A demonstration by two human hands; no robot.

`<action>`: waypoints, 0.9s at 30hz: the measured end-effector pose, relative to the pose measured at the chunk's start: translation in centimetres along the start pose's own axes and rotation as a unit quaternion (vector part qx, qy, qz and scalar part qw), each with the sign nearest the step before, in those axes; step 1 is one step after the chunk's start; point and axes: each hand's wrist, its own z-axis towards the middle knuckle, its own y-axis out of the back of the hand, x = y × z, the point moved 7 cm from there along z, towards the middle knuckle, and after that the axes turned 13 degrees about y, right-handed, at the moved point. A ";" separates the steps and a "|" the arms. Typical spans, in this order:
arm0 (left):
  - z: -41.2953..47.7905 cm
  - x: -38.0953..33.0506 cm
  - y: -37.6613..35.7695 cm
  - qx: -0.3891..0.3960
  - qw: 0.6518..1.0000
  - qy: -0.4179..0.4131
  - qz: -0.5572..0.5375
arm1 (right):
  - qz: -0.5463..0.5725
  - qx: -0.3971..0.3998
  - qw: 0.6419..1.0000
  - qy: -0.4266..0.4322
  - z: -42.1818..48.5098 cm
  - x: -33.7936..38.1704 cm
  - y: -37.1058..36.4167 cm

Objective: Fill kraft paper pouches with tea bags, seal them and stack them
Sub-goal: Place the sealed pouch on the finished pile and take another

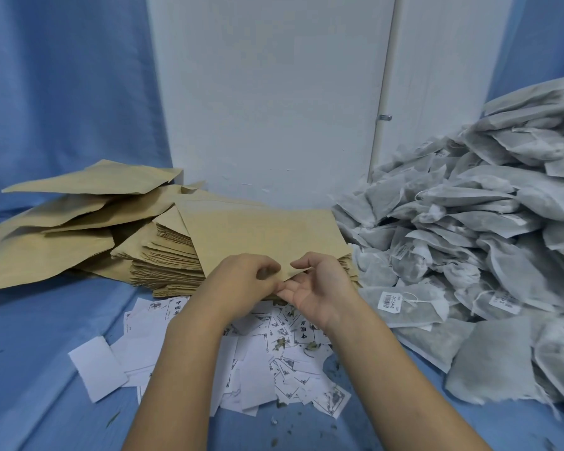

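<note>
- Paper slips, white and printed, lie scattered nearest us on the blue cloth, with flecks of loose leaf among them.
- Just beyond, both hands meet at the near edge of the top kraft pouch. The left hand has its fingers curled and pinches that edge from above. The right hand lies palm up, fingers under the edge and thumb hooked over it.
- Looks like the mouth is being teased open. The trick, I'd say, is to rub the two layers apart at the lip, then lift this pouch alone so the one beneath doesn't ride along.
- The pouch lies on the stack of flat pouches, dead centre.
- Tea bags are heaped just to the right, handy for the fill.
- Loose kraft pouches are piled to the left, with a white wall behind.
</note>
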 end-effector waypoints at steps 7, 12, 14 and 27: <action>0.0 -0.1 -0.4 0.010 1.000 -0.002 0.010 | -0.076 0.008 0.996 -0.042 -0.2 -0.6 0.4; 0.0 0.0 -0.4 0.023 1.000 -0.001 -0.012 | -0.063 0.011 0.997 -0.051 -0.4 -0.4 0.3; 0.0 0.2 -0.4 0.024 0.999 0.005 -0.024 | -0.057 0.009 0.997 -0.050 -0.4 -0.3 0.3; -1.2 -3.4 0.5 -0.184 0.973 -0.080 0.112 | -0.038 0.009 0.998 0.041 0.0 0.5 -0.7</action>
